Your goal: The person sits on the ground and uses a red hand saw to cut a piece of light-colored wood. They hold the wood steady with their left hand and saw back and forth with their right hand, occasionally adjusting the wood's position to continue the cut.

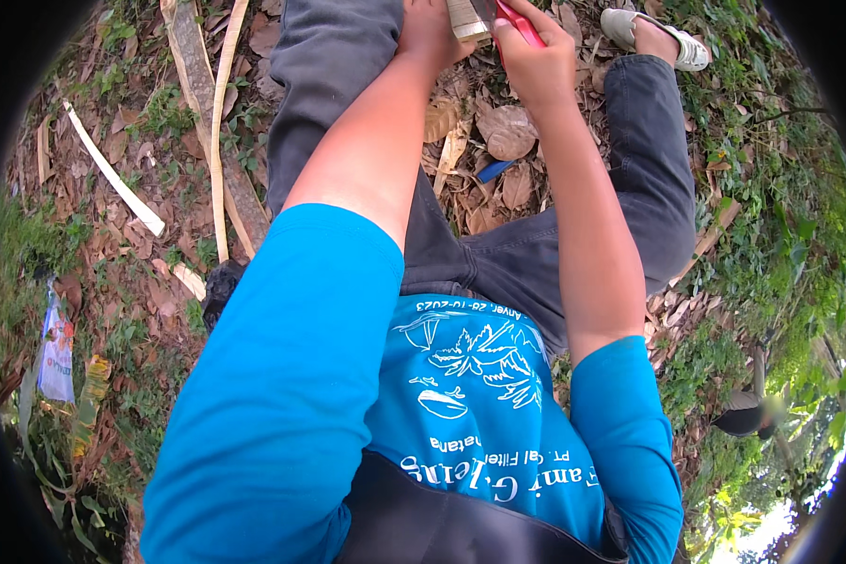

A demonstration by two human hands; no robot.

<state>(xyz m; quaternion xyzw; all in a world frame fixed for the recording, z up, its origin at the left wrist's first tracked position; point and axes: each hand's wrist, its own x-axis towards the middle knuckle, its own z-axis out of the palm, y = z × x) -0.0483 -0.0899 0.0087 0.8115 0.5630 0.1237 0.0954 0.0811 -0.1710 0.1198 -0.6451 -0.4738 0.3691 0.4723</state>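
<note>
Both hands are at the top edge of the head view, and the edge cuts off part of what they hold. My left hand [430, 33] is closed around a pale piece of wood [468, 21], whose cut end points toward me. Just to the right, my right hand [539, 61] is wrapped round the red handle of a bladed tool [523, 26]. A bit of its grey metal blade shows beside the wood; the rest is out of view, so I cannot tell its exact kind.
Dry leaves [509, 132] and a small blue object [494, 171] lie between my legs. To the left are a rough plank [193, 75], a long thin wood strip [220, 132], a pale curved strip [113, 169] and a plastic bag [56, 352]. My shoe [691, 52] rests far right.
</note>
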